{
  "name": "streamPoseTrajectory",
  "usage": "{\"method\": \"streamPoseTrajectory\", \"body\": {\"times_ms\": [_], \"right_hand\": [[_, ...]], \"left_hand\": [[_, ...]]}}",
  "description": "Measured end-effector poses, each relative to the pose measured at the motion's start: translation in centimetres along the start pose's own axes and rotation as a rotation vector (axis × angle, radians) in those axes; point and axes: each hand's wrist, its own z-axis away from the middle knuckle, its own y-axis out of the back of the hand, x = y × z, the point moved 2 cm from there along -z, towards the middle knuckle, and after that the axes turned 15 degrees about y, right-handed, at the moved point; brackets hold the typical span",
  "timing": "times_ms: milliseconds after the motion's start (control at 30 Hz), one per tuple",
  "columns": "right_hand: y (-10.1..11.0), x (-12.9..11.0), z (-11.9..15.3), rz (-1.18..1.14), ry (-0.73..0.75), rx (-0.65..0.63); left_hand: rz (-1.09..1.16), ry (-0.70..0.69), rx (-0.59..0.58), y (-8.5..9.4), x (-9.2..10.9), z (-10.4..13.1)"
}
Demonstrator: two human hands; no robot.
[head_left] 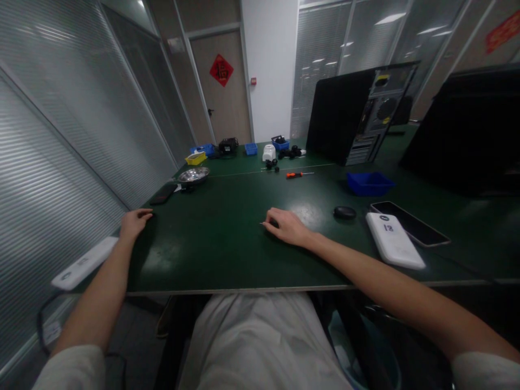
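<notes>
My right hand rests on the green tabletop near the middle, fingers curled in toward the thumb. A small pale tip juts out to the left of these fingertips; what it belongs to is mostly hidden in the hand. Over by the table's left edge is my left hand, its fingers loosely stretched to the right with nothing visible in them. Just beyond it lies a dark phone-like slab. A white power bank sits beside my left forearm.
Beyond the hands are a shiny metal bowl, an orange-handled screwdriver and small black parts. To the right are a black mouse, a blue tray, a phone, another white power bank and a computer case.
</notes>
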Motion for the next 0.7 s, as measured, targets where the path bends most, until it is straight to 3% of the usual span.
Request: {"method": "streamPoseTrajectory", "body": {"times_ms": [100, 267, 700], "right_hand": [[0.04, 0.06, -0.01, -0.005, -0.004, -0.002], [-0.01, 0.15, 0.02, -0.002, 0.001, -0.008], [-0.27, 0.37, 0.05, -0.009, 0.009, -0.002]], "left_hand": [[-0.006, 0.112, 0.028, 0.48, -0.89, -0.04], [0.018, 0.173, 0.052, 0.30, -0.14, 0.20], [-0.010, 0.147, 0.108, -0.02, -0.03, 0.76]]}}
